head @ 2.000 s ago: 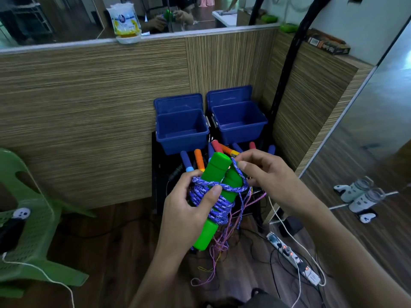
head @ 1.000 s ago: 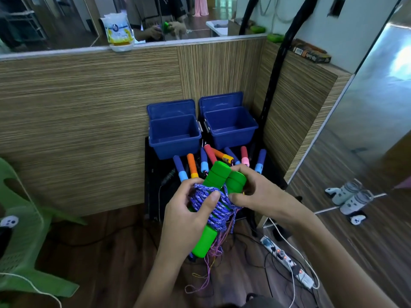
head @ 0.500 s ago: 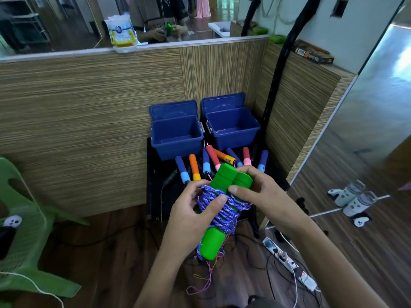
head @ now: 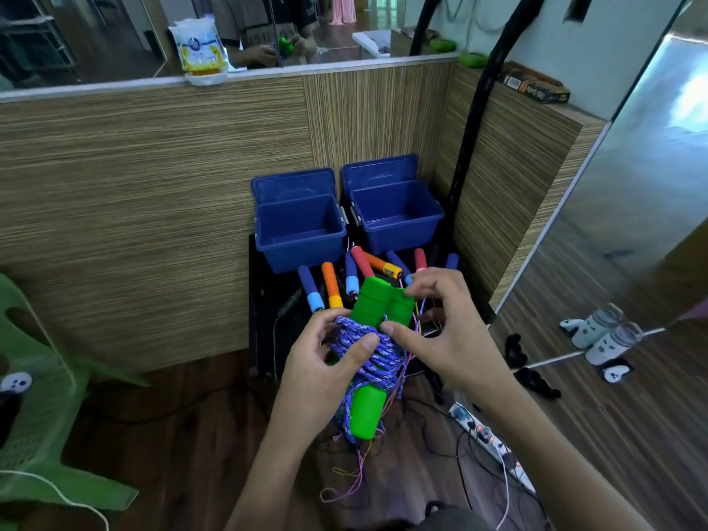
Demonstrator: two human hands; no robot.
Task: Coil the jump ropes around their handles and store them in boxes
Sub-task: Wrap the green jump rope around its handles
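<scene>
Head view: a person's two hands work a green-handled jump rope above the floor, in front of two blue boxes.
Fingers: the left hand is curled round the wound middle of the bundle, thumb pressed across the coils; the right hand has its fingers half spread, thumb tip against the handles and a thin strand apparently caught near the fingertips (the pinch itself is hard to make out).
Rope: purple-and-white braided cord, wrapped in many turns round the pair of green handles, loose ends trailing below.
Handling: likely light; the cord is soft and will slip loose if released, while the handles are rigid, so the coiled middle looks like the safest place to grip.
Boxes: the left blue box and the right blue box stand open side by side against the wood panel, both apparently empty.
Nearby: other ropes with foam handles lie just in front of the boxes.
Floor: a power strip and cables to the right.
</scene>
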